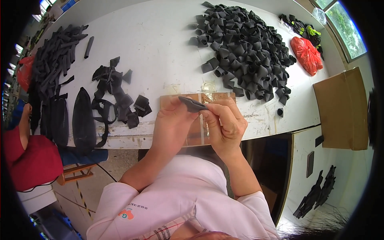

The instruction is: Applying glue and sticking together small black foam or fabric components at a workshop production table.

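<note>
Both of my hands hold one small flat black strap piece (pixel 192 104) just above the near edge of the white table (pixel 152 36). My left hand (pixel 173 124) pinches its left end between thumb and fingers. My right hand (pixel 225 124) grips its right end with the fingertips. Under the hands lies a brown taped cardboard pad (pixel 218 97) on the table edge. A large heap of folded black strap loops (pixel 246 48) lies just beyond my right hand.
Cut black webbing pieces (pixel 116 90), long flat black pads (pixel 83 118) and a pile of black tubes (pixel 54 60) lie on the left. A red bag (pixel 306 54) sits far right beside a cardboard box (pixel 344 110). A person in red (pixel 30 158) sits at left.
</note>
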A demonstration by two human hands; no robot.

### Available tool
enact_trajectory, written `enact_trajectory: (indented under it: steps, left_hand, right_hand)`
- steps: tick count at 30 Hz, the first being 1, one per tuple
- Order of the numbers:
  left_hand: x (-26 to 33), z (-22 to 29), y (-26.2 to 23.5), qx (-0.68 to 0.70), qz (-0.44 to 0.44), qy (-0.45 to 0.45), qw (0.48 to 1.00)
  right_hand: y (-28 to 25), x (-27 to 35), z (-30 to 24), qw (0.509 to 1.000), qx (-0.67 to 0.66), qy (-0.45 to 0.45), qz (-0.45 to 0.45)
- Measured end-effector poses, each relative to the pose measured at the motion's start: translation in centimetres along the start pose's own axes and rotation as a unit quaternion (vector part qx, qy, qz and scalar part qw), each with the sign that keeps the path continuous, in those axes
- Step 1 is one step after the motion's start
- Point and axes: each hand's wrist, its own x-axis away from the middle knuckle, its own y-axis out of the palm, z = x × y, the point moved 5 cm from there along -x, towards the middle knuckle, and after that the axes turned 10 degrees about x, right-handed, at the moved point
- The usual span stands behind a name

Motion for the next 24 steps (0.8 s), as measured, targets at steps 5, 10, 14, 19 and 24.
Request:
enact_trajectory:
  steps: [5,10,14,19,24]
  left_hand:
    - [0.1,0.2,-0.4,-0.104,-0.017,0.030,0.994]
    - [-0.9,1.9,2.6,-0.373,-0.108,0.111,0.915]
    - [-0.1,2.8,3.3,-0.314,-0.118,0.140,0.932]
    - [2.9,2.3,2.7,-0.410,-0.091,0.151,0.895]
    - [4.1,1.6,-0.1,-0.420,0.018,0.120,0.899]
  right_hand:
    - [0.4,1.1,0.6,0.999,0.005,-0.006,0.032]
    - [0.2,0.2,0.1,0.999,0.035,-0.035,0.022]
    - [-1.4,-0.6,-0.6,0.995,-0.075,0.055,-0.028]
    - [1.1,3.6,0.5,0.765,-0.521,0.377,-0.030]
    - [5.0,7.5,0.3,0.612,-0.613,0.494,-0.081]
